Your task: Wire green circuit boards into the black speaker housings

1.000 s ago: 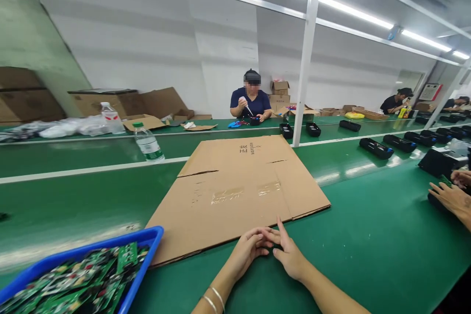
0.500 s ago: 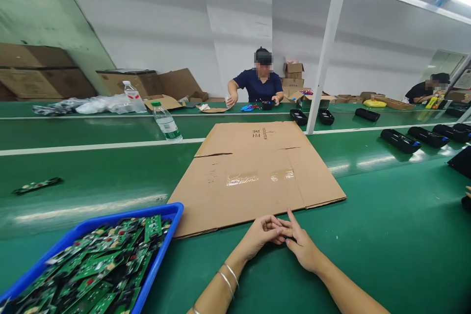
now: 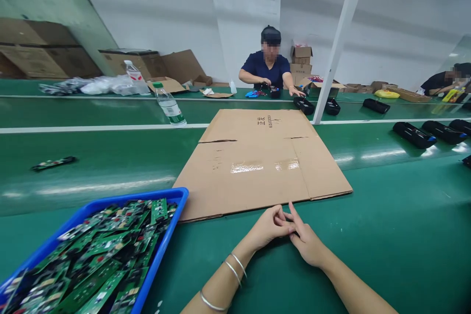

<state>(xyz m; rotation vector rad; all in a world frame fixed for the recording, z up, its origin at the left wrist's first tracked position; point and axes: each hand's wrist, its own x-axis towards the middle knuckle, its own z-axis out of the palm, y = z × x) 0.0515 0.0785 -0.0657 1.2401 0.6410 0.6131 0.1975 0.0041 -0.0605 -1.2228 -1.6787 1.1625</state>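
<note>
My left hand [image 3: 271, 227], with silver bangles on its forearm, touches my right hand [image 3: 306, 241] just in front of a flat cardboard sheet [image 3: 257, 181]. The left fingers are bent and pinch at the right hand's fingers; any small thing between them is too hidden to make out. On my right hand the index finger points forward and the thumb stands apart from it. To the left, a blue tray [image 3: 180, 206] holds many green circuit boards [image 3: 106, 243].
A single board [image 3: 53, 163] and a water bottle [image 3: 170, 105] are on the left. Black cases [image 3: 414, 135] line the right. Across the bench, a person [image 3: 268, 66] reaches to a black case [image 3: 303, 105] beside a white post [image 3: 340, 41].
The view has shifted, so the bench sits higher. My hands stay together, the left fingers slightly repositioned. The person opposite has lowered one hand and stretched the other toward a black case.
</note>
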